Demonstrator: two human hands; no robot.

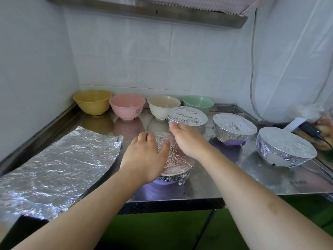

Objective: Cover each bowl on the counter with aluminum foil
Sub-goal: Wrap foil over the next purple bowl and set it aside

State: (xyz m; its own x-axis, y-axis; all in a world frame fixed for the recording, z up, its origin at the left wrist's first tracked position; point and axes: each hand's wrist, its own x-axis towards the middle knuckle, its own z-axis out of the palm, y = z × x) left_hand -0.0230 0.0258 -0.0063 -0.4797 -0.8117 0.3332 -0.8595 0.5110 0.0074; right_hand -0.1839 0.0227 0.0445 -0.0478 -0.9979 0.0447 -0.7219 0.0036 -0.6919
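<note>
A loose foil sheet (59, 159) lies at 9 o'clock on the steel counter (234, 179). Dead center, the left hand (146, 156) and right hand (189, 139) press spread fingers flat on the foil-wrapped purple bowl (173, 168). Four uncovered bowls line up at 12; three wrapped ones sit around 2.

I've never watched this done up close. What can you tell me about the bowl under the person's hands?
The purple bowl stands upright near the counter's front edge. Crinkled aluminum foil covers its top and folds down over the rim, so only the lower purple base shows. The left hand rests on the foil; the right hand lies over its far side.
</note>
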